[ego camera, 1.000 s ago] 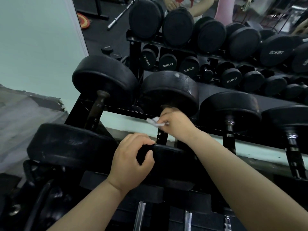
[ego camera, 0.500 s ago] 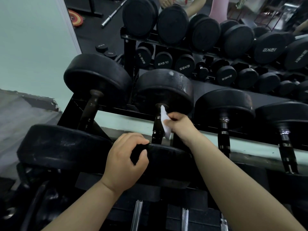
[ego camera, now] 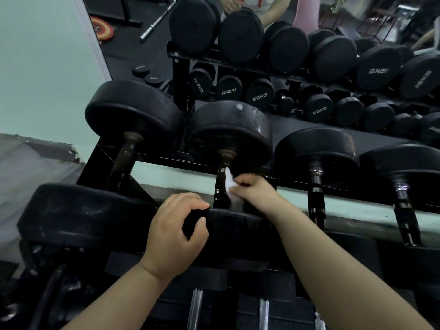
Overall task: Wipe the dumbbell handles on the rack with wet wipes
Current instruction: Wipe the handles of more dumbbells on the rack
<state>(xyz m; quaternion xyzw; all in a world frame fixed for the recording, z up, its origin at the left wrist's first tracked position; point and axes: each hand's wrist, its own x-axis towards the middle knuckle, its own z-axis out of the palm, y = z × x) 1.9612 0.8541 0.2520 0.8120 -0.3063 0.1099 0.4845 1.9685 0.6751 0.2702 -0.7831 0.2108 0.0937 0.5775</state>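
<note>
Black dumbbells lie in a row on the rack's top shelf. My right hand (ego camera: 253, 190) pinches a white wet wipe (ego camera: 230, 184) against the right side of the dark handle (ego camera: 220, 186) of the second dumbbell from the left (ego camera: 228, 132). My left hand (ego camera: 175, 231) grips the rim of that dumbbell's near head (ego camera: 235, 225). The leftmost dumbbell's rusty brown handle (ego camera: 125, 158) is bare. Two chrome-collared handles (ego camera: 315, 196) stand to the right.
A mirror behind the rack reflects more dumbbells (ego camera: 285, 48), a barbell (ego camera: 157, 20) on the floor and part of a person. A pale green wall (ego camera: 42, 67) is on the left. Chrome handles (ego camera: 195, 310) of a lower shelf show at the bottom.
My right hand has slid from the top of the handle under the far head down toward the near head, and the wipe has turned upright along the handle. My left hand has kept its grip.
</note>
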